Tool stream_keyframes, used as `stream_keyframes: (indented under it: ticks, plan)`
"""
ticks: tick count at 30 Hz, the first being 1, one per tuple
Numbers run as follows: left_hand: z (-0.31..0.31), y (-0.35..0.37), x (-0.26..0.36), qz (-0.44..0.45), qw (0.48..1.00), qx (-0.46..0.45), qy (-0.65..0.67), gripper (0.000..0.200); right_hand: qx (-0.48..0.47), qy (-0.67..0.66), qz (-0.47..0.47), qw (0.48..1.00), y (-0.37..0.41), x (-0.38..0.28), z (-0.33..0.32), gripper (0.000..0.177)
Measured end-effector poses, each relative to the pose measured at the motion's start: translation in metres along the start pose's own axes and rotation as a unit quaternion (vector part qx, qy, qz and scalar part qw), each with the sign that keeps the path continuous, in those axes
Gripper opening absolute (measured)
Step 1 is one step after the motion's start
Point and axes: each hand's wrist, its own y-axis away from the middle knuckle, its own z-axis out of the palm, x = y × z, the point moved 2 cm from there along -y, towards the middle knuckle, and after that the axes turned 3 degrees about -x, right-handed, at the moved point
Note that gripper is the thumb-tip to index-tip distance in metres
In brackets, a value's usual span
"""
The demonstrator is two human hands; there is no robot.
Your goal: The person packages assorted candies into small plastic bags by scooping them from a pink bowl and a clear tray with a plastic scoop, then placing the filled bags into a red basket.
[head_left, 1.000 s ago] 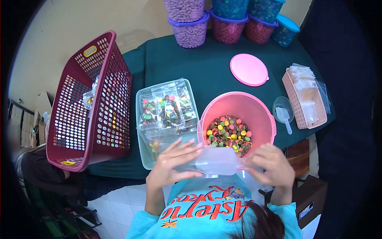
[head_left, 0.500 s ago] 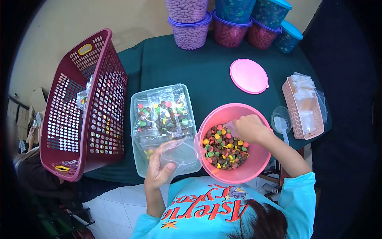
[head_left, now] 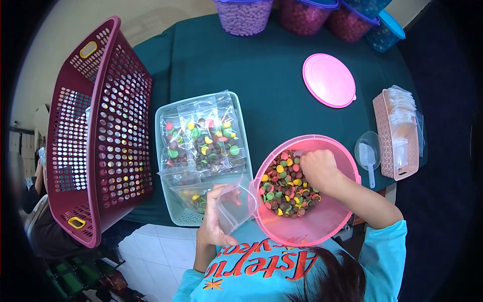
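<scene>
My left hand (head_left: 215, 221) grips a clear plastic bag (head_left: 236, 204) and holds its mouth open at the near-left rim of a pink bucket (head_left: 329, 226). No candy shows inside that bag. Colourful round candies (head_left: 289, 189) in brown, green, yellow and red lie in the bucket. My right hand (head_left: 320, 168) is inside the bucket over the candies, curled closed. Its fingertips are hidden, and a bit of something pale shows beside them. To the left, a mint-green tray (head_left: 241, 118) holds filled candy bags (head_left: 204, 138), with another partly filled bag (head_left: 193, 196) close to my left hand.
A maroon laundry basket (head_left: 123, 126) stands at the left. A pink lid (head_left: 329, 80), a clear bowl with a white scoop (head_left: 368, 157), and a pink basket of plastic bags (head_left: 400, 136) lie to the right. Candy tubs (head_left: 245, 19) line the back. Another person's hand (head_left: 39, 168) shows far left.
The view has shifted, with the back tubs now partly out of frame. My left hand has tilted the bag against the bucket rim. My right hand stays in the bucket, turned more knuckles-up.
</scene>
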Motion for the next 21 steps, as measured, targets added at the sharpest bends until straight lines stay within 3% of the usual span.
stream_keyframes:
  ticks: [2,5,7,11,16,21]
  plan:
    - [0.003,-0.001,0.010,-0.059,0.997,0.053,0.012,0.099,0.001,-0.006,-0.001,1.000,-0.001,0.005,0.003,0.006]
    - [-0.004,-0.008,0.021,-0.074,0.996,0.010,-0.040,0.101,0.021,-0.041,-0.008,0.999,-0.001,0.007,-0.001,0.007]
    - [-0.005,-0.014,0.034,-0.011,0.981,-0.078,-0.178,0.095,0.038,-0.072,-0.015,0.997,-0.002,0.005,-0.003,0.009]
    - [-0.004,-0.010,0.043,-0.030,0.982,-0.076,-0.172,0.093,0.031,-0.057,-0.022,0.998,-0.006,0.001,0.003,0.007]
    - [0.007,-0.011,0.047,-0.039,0.972,-0.146,-0.178,0.093,0.024,-0.059,-0.011,0.998,-0.006,0.000,0.000,0.011]
    - [0.015,-0.011,0.050,-0.037,0.963,-0.135,-0.231,0.090,-0.018,-0.007,0.013,1.000,-0.003,-0.002,-0.002,0.011]
